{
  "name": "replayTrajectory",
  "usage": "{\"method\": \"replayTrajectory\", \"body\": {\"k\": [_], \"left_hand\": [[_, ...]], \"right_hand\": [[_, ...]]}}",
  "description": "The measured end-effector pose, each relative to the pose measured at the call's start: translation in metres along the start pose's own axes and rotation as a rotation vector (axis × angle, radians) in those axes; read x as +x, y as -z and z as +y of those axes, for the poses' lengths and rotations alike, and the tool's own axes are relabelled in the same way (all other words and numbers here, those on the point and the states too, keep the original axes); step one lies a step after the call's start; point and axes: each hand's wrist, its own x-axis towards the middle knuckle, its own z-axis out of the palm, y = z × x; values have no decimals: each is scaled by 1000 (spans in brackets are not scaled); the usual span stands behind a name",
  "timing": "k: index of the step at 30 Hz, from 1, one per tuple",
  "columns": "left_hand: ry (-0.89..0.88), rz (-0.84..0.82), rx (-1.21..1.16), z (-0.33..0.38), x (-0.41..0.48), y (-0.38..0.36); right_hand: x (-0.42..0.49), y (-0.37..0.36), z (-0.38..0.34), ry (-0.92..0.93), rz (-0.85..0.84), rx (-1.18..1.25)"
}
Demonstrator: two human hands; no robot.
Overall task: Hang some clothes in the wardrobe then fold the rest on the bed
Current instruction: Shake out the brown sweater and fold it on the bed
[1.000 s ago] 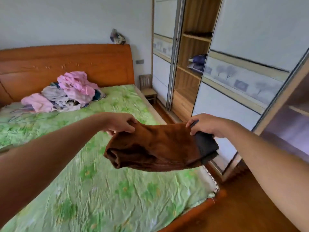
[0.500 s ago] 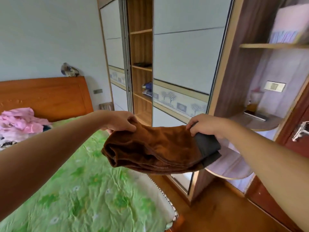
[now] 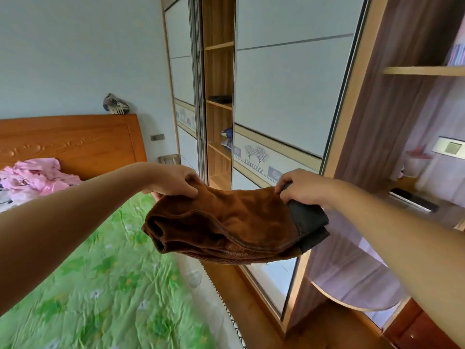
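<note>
1. As I face the wardrobe (image 3: 218, 137) in the upper middle of the frame, I hold a folded brown garment (image 3: 226, 222) in mid-air at the centre, above the bed's edge and the strip of floor beside it.
2. My left hand (image 3: 173, 181) pinches its upper left edge, fingers curled over the fabric. My right hand (image 3: 302, 187) grips the upper right edge, just above the garment's dark band (image 3: 307, 222).
3. The garment sags between my hands in several layers, touching neither bed (image 3: 100, 285) nor wardrobe.
4. I judge this a carrying step: with no hanger in sight, the piece looks bound for a shelf in the open compartment.
5. The next move calls for both grips kept level so the layers do not slide apart, and for closing the gap, since the shelves are well apart from my hands.
6. A pile of pink clothes (image 3: 37, 175) lies at the left edge by the headboard, so I reckon much remains.
</note>
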Motion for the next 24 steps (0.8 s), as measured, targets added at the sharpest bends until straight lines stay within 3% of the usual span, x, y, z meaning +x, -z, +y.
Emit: {"method": "replayTrajectory", "body": {"k": [15,24], "left_hand": [[23,123,20,23,162,37],[113,257,46,25,219,39]], "right_hand": [[184,23,54,66,-16,-2],[273,26,80,217,-70,-53]]}}
